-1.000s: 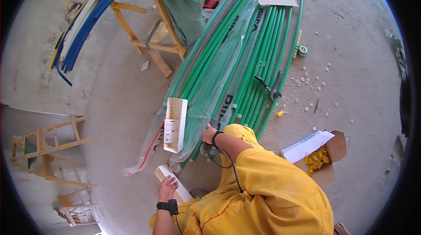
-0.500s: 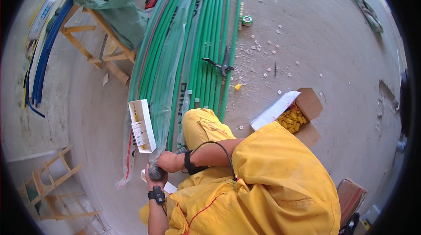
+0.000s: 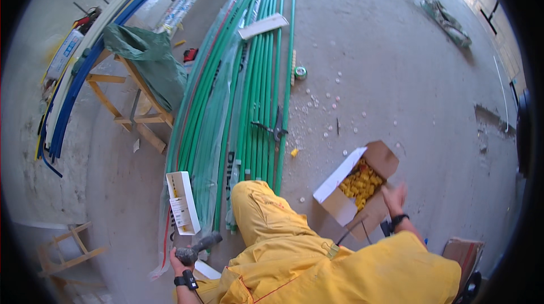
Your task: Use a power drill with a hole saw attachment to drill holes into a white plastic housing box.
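Observation:
My left hand [image 3: 180, 263] is closed round a dark grey tool with a rounded head [image 3: 198, 248], low at the left beside my knee; its exact kind is unclear. Out to the right, my right hand [image 3: 395, 199] is at the right edge of an open cardboard box [image 3: 343, 206], fingers apart and slightly blurred. Inside the box lie many small yellow fittings [image 3: 359, 184]. Just ahead of my left hand, a narrow white carton [image 3: 191, 213] rests on plastic-wrapped green pipes [image 3: 224, 134]. A dark pipe cutter [image 3: 277, 128] lies across the pipes.
A roll of green tape [image 3: 301, 73], a loose yellow fitting [image 3: 294, 152] and scattered white rings lie right of the pipes. At the left stands a wooden trestle [image 3: 105, 97] draped with a green sack [image 3: 148, 60], beside blue pipes [image 3: 85, 69]. A flat carton [image 3: 463, 253] lies at lower right.
My right hand has left the left hand and the grey tool and swung right to the box of yellow fittings. The left hand keeps the tool. The whole view has shifted.

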`<action>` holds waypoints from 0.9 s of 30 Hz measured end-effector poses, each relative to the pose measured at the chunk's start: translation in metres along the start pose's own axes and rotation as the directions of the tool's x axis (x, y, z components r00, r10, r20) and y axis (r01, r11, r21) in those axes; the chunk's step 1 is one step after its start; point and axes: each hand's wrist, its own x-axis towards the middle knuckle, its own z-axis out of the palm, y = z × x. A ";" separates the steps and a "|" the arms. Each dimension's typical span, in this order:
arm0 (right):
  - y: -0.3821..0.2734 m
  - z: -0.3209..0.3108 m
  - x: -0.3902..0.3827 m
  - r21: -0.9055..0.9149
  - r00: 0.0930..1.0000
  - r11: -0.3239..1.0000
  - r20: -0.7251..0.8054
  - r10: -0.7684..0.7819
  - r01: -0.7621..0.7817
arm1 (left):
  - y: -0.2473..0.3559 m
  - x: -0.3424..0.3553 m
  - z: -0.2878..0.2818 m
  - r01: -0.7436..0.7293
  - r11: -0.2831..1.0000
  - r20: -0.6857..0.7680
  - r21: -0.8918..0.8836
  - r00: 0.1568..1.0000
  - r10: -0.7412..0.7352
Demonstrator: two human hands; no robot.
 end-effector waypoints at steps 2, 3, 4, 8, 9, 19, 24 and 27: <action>0.031 0.019 -0.027 0.474 0.863 0.793 0.490 0.124 -0.383 | -0.002 0.011 -0.033 0.035 0.996 -0.080 -0.085 0.996 -0.042; 0.031 0.024 -0.033 0.223 0.563 0.753 0.795 0.227 -0.619 | -0.007 0.014 -0.053 0.017 0.993 -0.080 -0.120 0.996 -0.026; 0.024 0.040 -0.040 0.168 0.516 0.740 0.813 0.270 -0.652 | -0.015 0.020 -0.071 -0.006 0.996 -0.088 -0.084 0.996 -0.001; 0.032 0.104 -0.046 0.277 0.554 0.616 0.770 0.316 -0.737 | -0.038 0.026 -0.072 0.020 0.999 -0.132 -0.044 0.991 -0.026; 0.029 0.111 -0.043 0.281 0.558 0.630 0.775 0.297 -0.724 | -0.041 0.027 -0.075 0.022 1.000 -0.159 -0.011 0.987 -0.024; -0.080 0.114 -0.015 0.396 0.655 0.813 0.755 -0.024 -0.427 | -0.045 0.022 -0.097 -0.030 0.989 -0.189 -0.145 0.982 0.002; -0.027 0.192 0.060 0.317 0.596 0.826 0.578 -0.557 0.465 | -0.054 0.061 -0.072 0.024 0.992 -0.080 -0.126 0.996 -0.035; -0.119 0.165 0.037 0.422 0.570 0.730 0.820 -0.054 -0.538 | -0.042 0.029 -0.096 -0.079 0.986 -0.143 -0.149 0.988 0.057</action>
